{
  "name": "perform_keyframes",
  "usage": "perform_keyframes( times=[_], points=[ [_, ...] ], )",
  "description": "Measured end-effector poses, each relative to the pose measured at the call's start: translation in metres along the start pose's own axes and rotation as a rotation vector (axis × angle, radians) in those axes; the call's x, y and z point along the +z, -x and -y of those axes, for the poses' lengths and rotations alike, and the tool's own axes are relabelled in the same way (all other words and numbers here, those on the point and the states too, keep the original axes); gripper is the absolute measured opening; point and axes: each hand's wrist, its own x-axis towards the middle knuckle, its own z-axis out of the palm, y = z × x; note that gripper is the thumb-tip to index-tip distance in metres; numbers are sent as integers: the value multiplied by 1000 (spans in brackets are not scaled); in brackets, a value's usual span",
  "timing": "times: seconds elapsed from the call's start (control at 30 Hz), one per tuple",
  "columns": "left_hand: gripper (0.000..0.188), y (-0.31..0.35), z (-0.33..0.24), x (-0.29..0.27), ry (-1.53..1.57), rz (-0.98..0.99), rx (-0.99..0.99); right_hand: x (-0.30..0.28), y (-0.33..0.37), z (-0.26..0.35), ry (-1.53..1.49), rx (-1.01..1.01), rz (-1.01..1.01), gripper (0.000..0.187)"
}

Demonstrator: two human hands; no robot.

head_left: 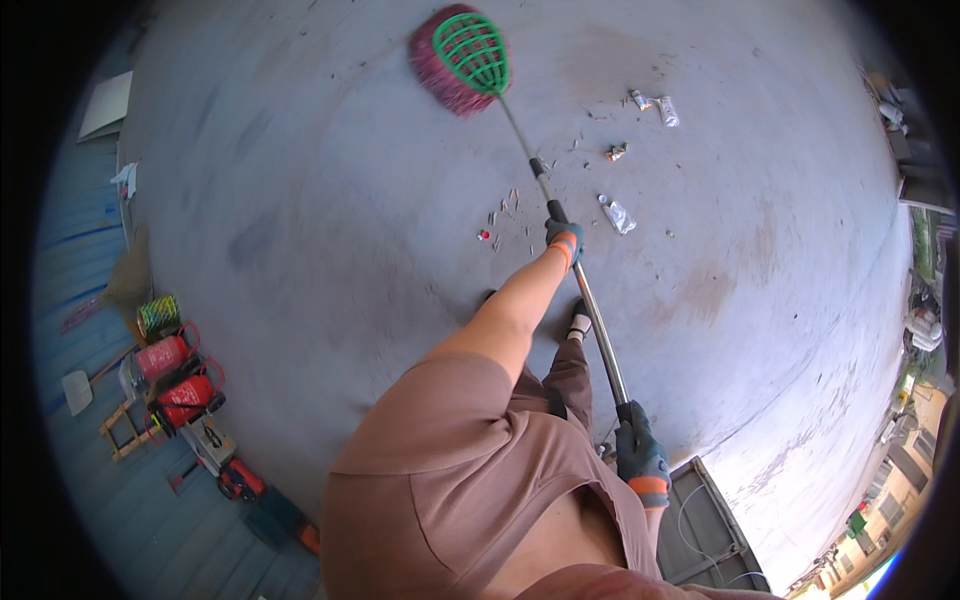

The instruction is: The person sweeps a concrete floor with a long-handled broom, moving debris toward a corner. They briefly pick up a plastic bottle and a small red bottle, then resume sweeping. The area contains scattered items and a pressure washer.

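A long-handled broom (603, 335) slants across the middle of the view, from near my right side up to the far end. At its far end a green slotted head (470, 50) carries dark pink bristles that lie against the grey floor. My left hand (565, 240), in a dark glove with an orange cuff, is wrapped round the pole about halfway along. Gloved alike, my right hand (640, 452) grips the near end. Crumpled clear plastic bottles (619, 217) and small scraps (508, 205) litter the floor right of and below the broom head.
Along the left wall stand red fire extinguishers (185, 400), a green-and-yellow rope spool (158, 315) and a wooden frame (125, 430). A grey metal-framed panel (705, 520) is close by my right side. More items line the floor's right edge.
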Motion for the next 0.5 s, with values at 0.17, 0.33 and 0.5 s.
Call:
perform_keyframes(
  times=[0.17,0.33,0.5],
  points=[
    [34,-17,-38,47,-322,43,174,24,-3,37,-278,-19,-159,37],
    [44,-41,-17,52,-259,47,558,37,22,0,-373,19,-226,32],
    [17,-2,6,20,-211,251,248,50,39,-30,-152,38,-180,36]
  ],
)
